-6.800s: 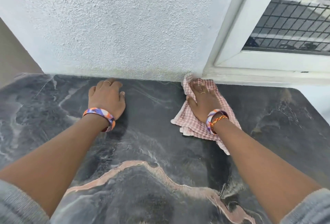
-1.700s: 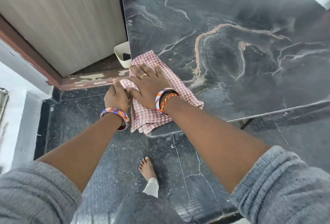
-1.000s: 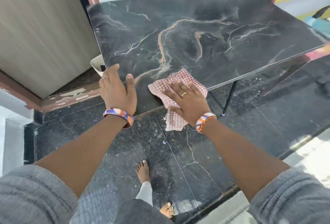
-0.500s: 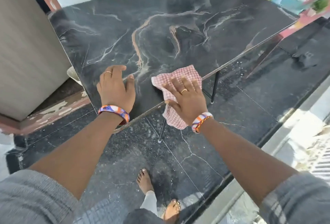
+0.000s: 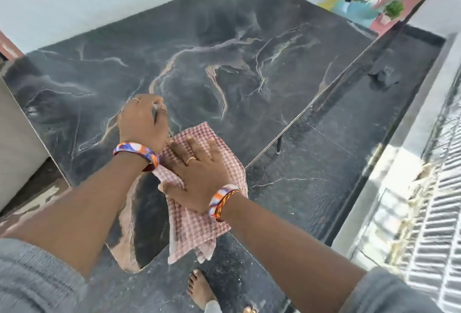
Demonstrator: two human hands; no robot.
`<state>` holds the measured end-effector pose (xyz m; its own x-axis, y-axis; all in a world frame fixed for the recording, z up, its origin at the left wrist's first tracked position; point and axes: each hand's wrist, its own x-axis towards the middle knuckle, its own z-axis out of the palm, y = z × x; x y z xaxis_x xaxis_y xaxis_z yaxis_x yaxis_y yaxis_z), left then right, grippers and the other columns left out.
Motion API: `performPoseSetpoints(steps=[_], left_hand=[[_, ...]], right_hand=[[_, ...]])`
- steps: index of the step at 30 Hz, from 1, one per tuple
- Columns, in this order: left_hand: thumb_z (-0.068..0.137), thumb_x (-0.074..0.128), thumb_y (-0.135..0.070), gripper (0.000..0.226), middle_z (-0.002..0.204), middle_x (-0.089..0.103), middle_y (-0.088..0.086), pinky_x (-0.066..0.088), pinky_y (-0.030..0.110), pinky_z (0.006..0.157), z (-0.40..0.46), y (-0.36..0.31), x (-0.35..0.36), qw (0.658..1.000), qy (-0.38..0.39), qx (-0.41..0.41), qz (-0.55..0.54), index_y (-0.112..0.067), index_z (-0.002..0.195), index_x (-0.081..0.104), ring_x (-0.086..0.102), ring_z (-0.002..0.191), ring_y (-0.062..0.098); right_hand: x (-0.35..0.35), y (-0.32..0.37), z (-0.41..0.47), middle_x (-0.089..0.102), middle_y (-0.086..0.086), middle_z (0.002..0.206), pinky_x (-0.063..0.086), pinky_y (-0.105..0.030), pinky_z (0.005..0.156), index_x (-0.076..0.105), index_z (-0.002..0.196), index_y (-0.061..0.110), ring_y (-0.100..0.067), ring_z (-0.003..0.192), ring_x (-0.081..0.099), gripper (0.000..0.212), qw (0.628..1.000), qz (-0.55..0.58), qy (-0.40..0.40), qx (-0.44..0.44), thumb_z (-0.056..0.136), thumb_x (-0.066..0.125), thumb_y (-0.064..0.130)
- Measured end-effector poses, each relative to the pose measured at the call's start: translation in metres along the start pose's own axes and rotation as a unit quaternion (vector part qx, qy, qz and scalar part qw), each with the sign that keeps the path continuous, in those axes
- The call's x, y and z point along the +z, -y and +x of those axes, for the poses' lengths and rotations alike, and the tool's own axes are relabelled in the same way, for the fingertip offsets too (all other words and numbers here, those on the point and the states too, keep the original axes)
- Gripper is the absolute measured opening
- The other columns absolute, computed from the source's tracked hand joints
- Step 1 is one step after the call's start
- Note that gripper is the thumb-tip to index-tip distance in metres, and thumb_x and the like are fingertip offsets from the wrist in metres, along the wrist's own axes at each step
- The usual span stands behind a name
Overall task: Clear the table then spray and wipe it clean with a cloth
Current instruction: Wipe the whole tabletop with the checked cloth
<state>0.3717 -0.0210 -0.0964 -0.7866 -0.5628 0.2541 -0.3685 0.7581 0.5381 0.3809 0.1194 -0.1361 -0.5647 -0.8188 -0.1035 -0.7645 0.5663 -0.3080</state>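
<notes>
The dark marble-patterned table point(image 5: 224, 45) fills the middle of the head view, with nothing standing on it. A pink checked cloth point(image 5: 192, 228) lies over the table's near edge and hangs down off it. My right hand point(image 5: 199, 173) presses flat on the cloth with fingers spread, thumb hooked on its left edge. My left hand point(image 5: 142, 123) rests palm down on the bare tabletop just left of the cloth, fingers slightly curled. Both wrists wear coloured bangles.
My bare foot point(image 5: 199, 290) stands on the dark tiled floor point(image 5: 324, 163) below the table's near corner. A grey door panel point(image 5: 17, 138) is at the left. A colourful shelf with a small plant point(image 5: 393, 9) stands at the far right. A bright grille point(image 5: 439, 213) runs along the right.
I have moved round to the table's near corner. My right hand has slid the cloth left along the near edge, close against my left hand, which stays flat on the tabletop.
</notes>
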Motion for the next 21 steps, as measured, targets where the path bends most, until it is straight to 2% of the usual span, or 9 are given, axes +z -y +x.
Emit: performPoseSetpoints(steps=[4,8,12,14,17,21], left_hand=[[0.079,0.034,-0.03,0.05,0.117,0.062,0.022,0.041,0.044,0.093,0.027,-0.015,0.025,0.999,0.039,0.035,-0.01,-0.003,0.111,0.063,0.055,0.111,0.039],[0.085,0.04,-0.027,0.041,0.116,0.064,0.018,0.033,0.038,0.097,0.046,-0.03,0.05,0.993,0.077,0.084,-0.01,-0.004,0.11,0.062,0.054,0.112,0.035],[0.08,0.038,-0.028,0.043,0.117,0.063,0.014,0.039,0.041,0.094,0.057,-0.048,0.068,0.986,0.103,0.129,-0.025,-0.007,0.108,0.062,0.054,0.113,0.033],[0.081,0.042,-0.025,0.039,0.115,0.064,0.014,0.04,0.043,0.094,0.063,-0.058,0.077,0.981,0.116,0.151,-0.029,-0.007,0.108,0.062,0.057,0.109,0.034],[0.084,0.053,-0.018,0.03,0.115,0.062,0.015,0.041,0.044,0.093,0.074,-0.079,0.095,0.973,0.142,0.179,-0.018,-0.005,0.111,0.061,0.058,0.104,0.035],[0.076,0.048,-0.021,0.037,0.111,0.064,0.018,0.045,0.046,0.09,0.086,-0.112,0.119,0.957,0.158,0.243,-0.015,-0.002,0.103,0.064,0.06,0.103,0.038]], right_hand=[[-0.015,-0.051,0.017,0.012,0.007,0.16,-0.01,-0.061,0.112,0.017,0.147,0.044,-0.024,0.149,0.001,0.056,0.991,0.004,-0.035,0.132,0.094,0.029,0.056],[-0.03,-0.101,0.025,0.007,0.009,0.16,-0.015,-0.072,0.101,0.014,0.147,0.045,-0.024,0.149,0.0,0.055,0.957,-0.005,-0.071,0.282,0.094,0.021,0.059],[-0.045,-0.138,0.036,0.003,0.011,0.16,-0.005,-0.079,0.098,0.012,0.148,0.044,-0.023,0.149,-0.006,0.055,0.913,0.042,-0.09,0.396,0.095,0.02,0.057],[-0.053,-0.156,0.039,0.0,0.012,0.16,0.007,-0.077,0.102,0.011,0.148,0.044,-0.022,0.148,-0.01,0.055,0.899,0.073,-0.095,0.42,0.095,0.021,0.057],[-0.063,-0.187,0.044,0.0,0.012,0.16,0.026,-0.064,0.107,0.013,0.148,0.043,-0.022,0.148,-0.011,0.054,0.882,0.114,-0.126,0.44,0.096,0.025,0.054],[-0.076,-0.231,0.052,0.0,0.011,0.16,0.034,-0.052,0.106,0.014,0.148,0.041,-0.023,0.148,-0.01,0.053,0.868,0.123,-0.15,0.458,0.097,0.025,0.051]])
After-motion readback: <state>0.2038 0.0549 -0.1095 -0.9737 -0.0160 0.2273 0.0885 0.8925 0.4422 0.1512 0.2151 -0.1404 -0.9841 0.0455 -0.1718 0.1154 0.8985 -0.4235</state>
